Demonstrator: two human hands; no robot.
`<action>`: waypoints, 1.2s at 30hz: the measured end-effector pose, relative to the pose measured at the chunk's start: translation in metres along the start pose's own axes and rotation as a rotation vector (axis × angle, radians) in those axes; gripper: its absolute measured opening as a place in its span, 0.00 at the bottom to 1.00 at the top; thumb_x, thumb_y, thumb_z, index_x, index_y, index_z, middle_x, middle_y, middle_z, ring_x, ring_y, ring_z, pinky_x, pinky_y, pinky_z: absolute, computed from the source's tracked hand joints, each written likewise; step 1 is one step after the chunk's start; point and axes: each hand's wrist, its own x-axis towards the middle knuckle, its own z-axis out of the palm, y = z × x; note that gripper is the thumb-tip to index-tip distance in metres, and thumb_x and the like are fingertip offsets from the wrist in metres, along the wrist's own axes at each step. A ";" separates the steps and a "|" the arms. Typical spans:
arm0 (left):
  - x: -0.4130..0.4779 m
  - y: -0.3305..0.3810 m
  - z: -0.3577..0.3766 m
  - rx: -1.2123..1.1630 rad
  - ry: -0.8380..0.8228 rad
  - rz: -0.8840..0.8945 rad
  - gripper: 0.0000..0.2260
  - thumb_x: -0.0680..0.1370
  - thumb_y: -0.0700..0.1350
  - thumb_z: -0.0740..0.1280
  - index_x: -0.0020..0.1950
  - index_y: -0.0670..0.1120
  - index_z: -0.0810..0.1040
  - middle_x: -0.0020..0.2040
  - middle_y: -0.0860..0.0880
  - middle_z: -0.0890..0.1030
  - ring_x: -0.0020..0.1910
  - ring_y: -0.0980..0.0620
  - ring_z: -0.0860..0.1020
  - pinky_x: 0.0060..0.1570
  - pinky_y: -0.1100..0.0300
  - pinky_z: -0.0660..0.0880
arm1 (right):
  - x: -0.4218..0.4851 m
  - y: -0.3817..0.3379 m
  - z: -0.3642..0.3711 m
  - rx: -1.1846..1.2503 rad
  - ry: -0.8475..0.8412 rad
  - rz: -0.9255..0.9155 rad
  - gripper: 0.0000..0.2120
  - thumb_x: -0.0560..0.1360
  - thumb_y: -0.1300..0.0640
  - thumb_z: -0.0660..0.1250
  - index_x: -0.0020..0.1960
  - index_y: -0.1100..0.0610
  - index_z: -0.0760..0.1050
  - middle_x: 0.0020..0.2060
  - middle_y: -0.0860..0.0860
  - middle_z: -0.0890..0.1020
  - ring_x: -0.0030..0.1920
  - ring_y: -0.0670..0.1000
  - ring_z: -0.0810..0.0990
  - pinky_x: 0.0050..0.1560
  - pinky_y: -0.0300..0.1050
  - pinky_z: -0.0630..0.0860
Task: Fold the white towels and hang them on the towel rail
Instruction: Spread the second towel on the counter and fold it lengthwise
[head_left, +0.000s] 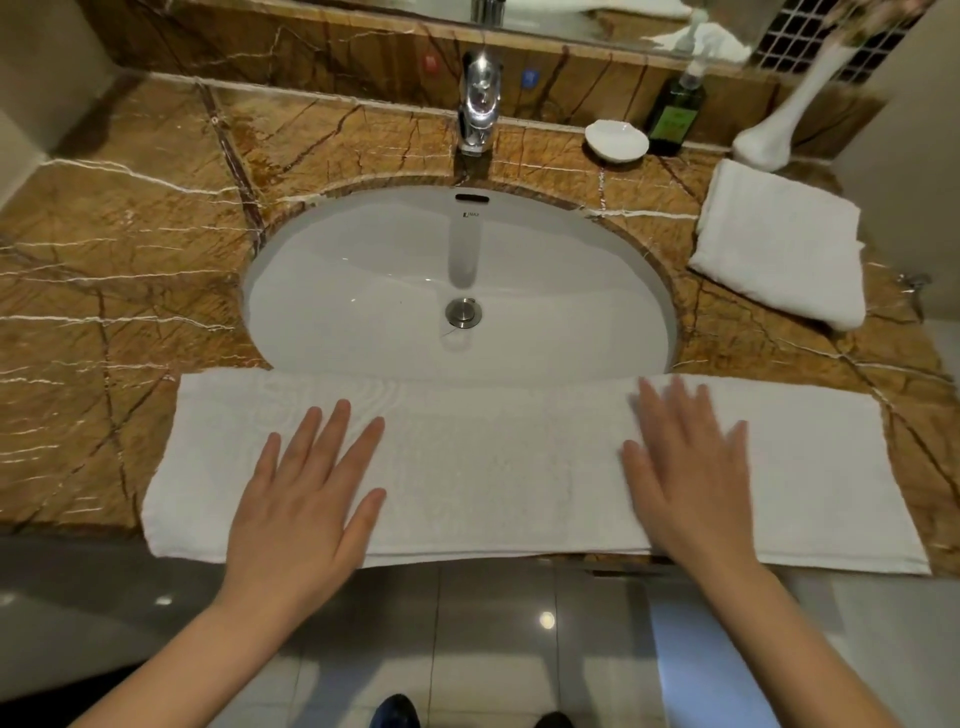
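long towel (498, 467) laid lengthwise along front edge of desk (104, 260), over sink (457, 280) lip, for flat folding | left hand (301, 499), right hand (691, 467) splayed flat, gripping nothing, probably smoothing | folded towel (779, 244) parked far right | rail unseen

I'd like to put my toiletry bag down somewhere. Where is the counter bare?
The counter left of the sink is bare. The right side is crowded: folded towel, dish, bottle, vase. The long towel covers the front edge.
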 end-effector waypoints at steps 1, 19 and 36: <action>0.000 0.000 0.000 0.008 -0.002 0.001 0.28 0.79 0.60 0.42 0.78 0.53 0.55 0.78 0.47 0.56 0.77 0.46 0.54 0.73 0.47 0.51 | -0.002 -0.007 0.003 -0.010 -0.030 -0.059 0.29 0.78 0.38 0.40 0.77 0.44 0.50 0.78 0.50 0.50 0.77 0.51 0.44 0.73 0.57 0.40; -0.002 -0.004 -0.002 -0.049 0.014 0.041 0.27 0.79 0.60 0.44 0.77 0.54 0.56 0.78 0.49 0.56 0.77 0.49 0.53 0.74 0.49 0.49 | -0.014 -0.088 0.016 0.027 -0.127 -0.192 0.30 0.77 0.37 0.36 0.77 0.43 0.47 0.78 0.49 0.51 0.77 0.50 0.43 0.75 0.55 0.36; 0.011 -0.117 -0.049 -1.329 0.067 -0.817 0.11 0.74 0.43 0.71 0.56 0.43 0.79 0.46 0.45 0.82 0.41 0.48 0.80 0.36 0.57 0.74 | -0.021 -0.262 0.032 0.128 -0.078 -0.867 0.21 0.78 0.44 0.61 0.69 0.50 0.70 0.68 0.53 0.73 0.68 0.55 0.70 0.70 0.57 0.61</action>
